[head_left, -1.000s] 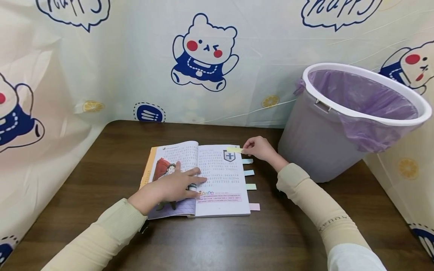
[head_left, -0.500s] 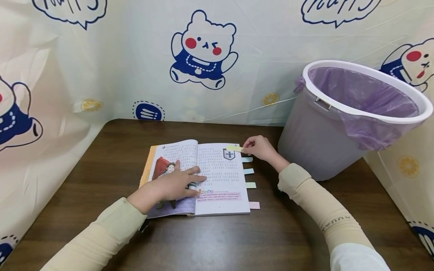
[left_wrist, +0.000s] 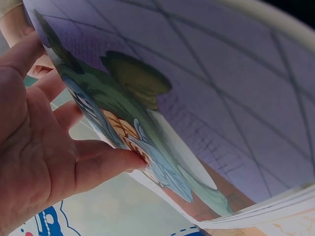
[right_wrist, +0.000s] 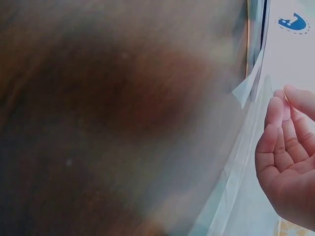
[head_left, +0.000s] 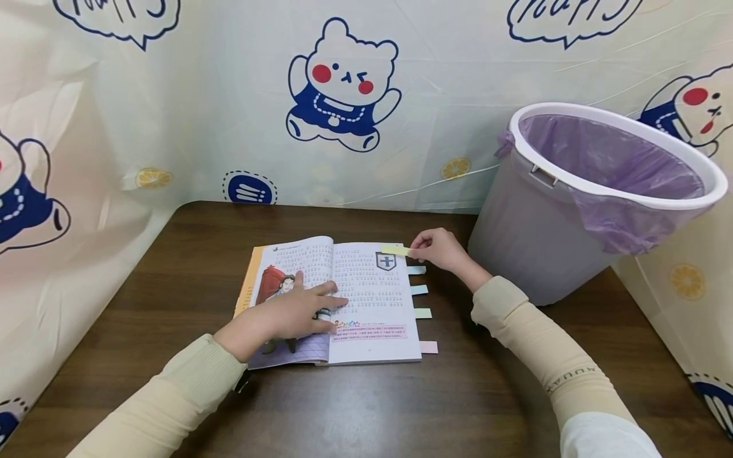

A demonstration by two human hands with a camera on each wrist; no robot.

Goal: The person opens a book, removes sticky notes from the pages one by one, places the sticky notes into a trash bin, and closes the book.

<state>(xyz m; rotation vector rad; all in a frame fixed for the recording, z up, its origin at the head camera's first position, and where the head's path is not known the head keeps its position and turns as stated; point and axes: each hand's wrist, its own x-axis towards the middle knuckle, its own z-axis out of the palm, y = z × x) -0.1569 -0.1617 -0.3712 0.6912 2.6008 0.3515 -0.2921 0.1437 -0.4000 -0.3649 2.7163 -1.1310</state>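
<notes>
"How does the yellow tab [head_left: 393, 250] lie?"
"Long axis left to right, free end pointing left over the book's [head_left: 375, 353] top right corner."
"And the hands?"
"Right hand [head_left: 438, 249] pinches its right end; left hand [head_left: 291, 313], fingers spread, rests across the book."

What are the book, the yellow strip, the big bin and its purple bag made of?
Book: paper, smooth-looking and printed; its open pages curve toward the fold.
Yellow strip: probably thin paper, though maybe plastic film; it looks flat and plain.
Bin: likely stiff plastic with a dull gray finish; its wall looks smooth and moulded.
Purple bag: thin, slightly shiny plastic, it seems; it's wrinkled and see-through.
</notes>
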